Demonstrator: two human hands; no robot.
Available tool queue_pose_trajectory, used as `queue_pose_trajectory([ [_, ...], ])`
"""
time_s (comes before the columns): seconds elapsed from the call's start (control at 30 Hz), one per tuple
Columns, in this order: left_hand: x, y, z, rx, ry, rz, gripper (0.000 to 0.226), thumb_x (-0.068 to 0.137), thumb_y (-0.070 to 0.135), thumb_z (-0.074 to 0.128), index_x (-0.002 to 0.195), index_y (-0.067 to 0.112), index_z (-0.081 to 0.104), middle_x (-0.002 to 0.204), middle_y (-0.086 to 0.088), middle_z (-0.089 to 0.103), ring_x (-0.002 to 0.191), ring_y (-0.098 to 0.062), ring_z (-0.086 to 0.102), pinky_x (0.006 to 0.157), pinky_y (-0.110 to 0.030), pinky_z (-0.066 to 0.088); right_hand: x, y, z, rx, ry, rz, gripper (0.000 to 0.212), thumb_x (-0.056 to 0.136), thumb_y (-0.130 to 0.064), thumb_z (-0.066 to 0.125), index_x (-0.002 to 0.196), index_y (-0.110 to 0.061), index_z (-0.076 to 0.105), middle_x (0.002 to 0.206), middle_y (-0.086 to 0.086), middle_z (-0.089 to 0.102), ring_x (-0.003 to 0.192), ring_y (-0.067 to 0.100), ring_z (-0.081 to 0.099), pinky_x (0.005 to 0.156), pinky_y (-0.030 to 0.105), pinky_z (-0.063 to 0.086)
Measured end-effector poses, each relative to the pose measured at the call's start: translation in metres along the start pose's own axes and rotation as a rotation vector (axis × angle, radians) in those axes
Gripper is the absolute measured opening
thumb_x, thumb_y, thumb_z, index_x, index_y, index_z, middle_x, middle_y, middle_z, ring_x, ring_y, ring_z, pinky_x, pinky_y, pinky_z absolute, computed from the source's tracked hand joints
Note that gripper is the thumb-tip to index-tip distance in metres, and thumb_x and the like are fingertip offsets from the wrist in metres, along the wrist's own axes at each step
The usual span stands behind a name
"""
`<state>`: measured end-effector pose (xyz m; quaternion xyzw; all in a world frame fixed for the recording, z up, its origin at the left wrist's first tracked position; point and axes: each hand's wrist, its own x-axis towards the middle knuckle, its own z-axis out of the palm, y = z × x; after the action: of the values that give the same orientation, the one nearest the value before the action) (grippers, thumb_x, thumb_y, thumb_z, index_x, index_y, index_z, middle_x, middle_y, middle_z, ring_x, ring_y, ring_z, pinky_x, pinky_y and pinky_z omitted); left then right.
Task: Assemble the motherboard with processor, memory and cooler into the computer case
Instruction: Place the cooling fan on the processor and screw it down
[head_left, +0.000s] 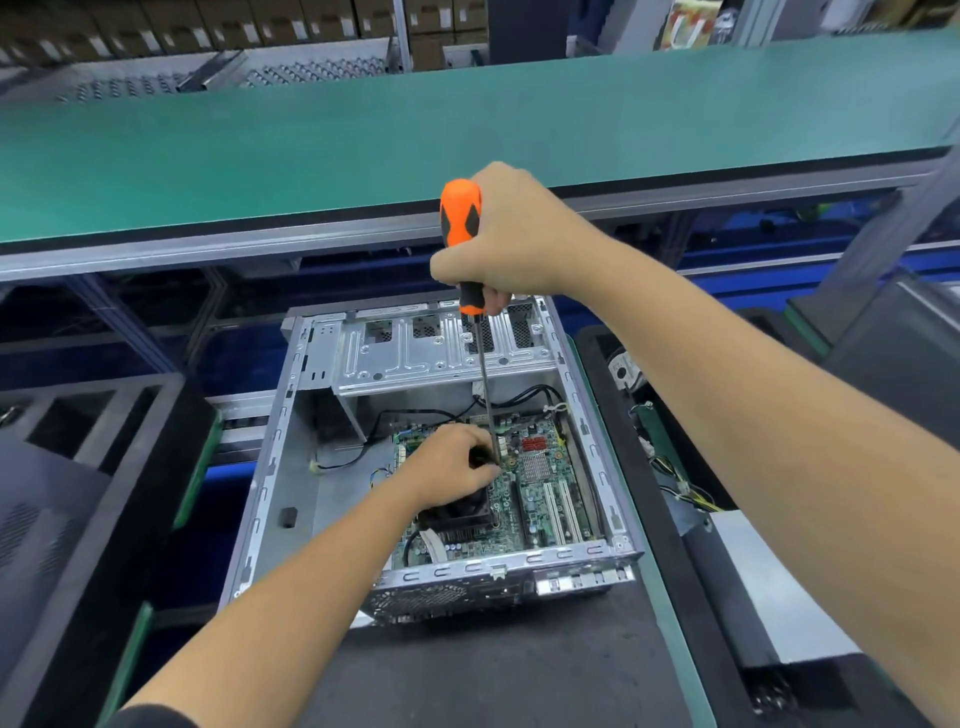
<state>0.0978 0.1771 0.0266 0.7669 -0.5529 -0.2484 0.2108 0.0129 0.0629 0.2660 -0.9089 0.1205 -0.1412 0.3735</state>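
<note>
Counter (467, 119): green-topped bench running across the far side of the scene, beyond the work area.
Computer case (587, 415): open steel desktop chassis lying on its side on a dark mat, opening upward; a perforated drive cage fills its far end. Judged stiff and fairly heavy, with thin sheet-metal rims best handled by the outer walls.
Motherboard (545, 467): green board lying flat on the case floor, in the near right part of the chassis, white expansion slots toward the near edge. Judged thin, fragile and flexible under point load; to be held by its edges only, never by its components.
Cooler (457, 512): dark block seated on the board, partly hidden beneath the left hand. Judged rigid, its fins easily bent.
Right hand (514, 234): raised above the case, fingers wrapped around the screwdriver handle.
Left hand (447, 462): low inside the case, over the cooler, fingers curled beside the lower shaft near the tip; whether they pinch the shaft or a screw cannot be told.
Screwdriver (460, 218): orange and black handle, long slim steel shaft standing nearly upright, tip meeting the board just beside the cooler. Judged light and stiff; the tip may slip and scratch the board.
Step in hand: apparently driving a fastening screw.
</note>
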Motion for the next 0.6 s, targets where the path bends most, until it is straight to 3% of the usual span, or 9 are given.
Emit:
queue_pose_trajectory([
  [0.23,0.0012,-0.0003,-0.0004,0.055,0.044,-0.03,0.014,0.088,0.038,0.063,0.082,0.025,0.065,0.083,0.019,0.059,0.088,-0.013,0.057,0.087,-0.034,0.047,-0.0014,-0.0045,-0.0046,0.063,0.029,-0.005,0.028,0.072,-0.005,0.061,0.056,-0.014,0.041,0.044,0.007,0.06,0.038,0.02,0.062,0.037,0.017,0.041],
  [0.37,0.0008,-0.0007,-0.0014,0.072,0.056,-0.056,0.024,0.087,0.041,0.064,0.084,0.018,0.069,0.088,0.005,0.068,0.083,-0.014,0.059,0.079,-0.034,0.05,-0.0008,-0.0038,-0.0049,0.057,0.028,-0.001,0.029,0.072,-0.005,0.062,0.056,-0.015,0.04,0.042,0.005,0.058,0.038,0.02,0.063,0.036,0.016,0.039],
  [0.6,0.0024,0.0069,0.0004,0.15,0.071,-0.07,0.027,0.088,0.035,0.061,0.08,0.012,0.071,0.081,-0.001,0.07,0.076,-0.016,0.063,0.076,-0.032,0.052,0.0009,-0.0006,-0.0011,0.049,0.018,0.003,0.026,0.072,-0.006,0.061,0.057,-0.014,0.041,0.047,0.009,0.06,0.04,0.023,0.064,0.04,0.022,0.048],
])
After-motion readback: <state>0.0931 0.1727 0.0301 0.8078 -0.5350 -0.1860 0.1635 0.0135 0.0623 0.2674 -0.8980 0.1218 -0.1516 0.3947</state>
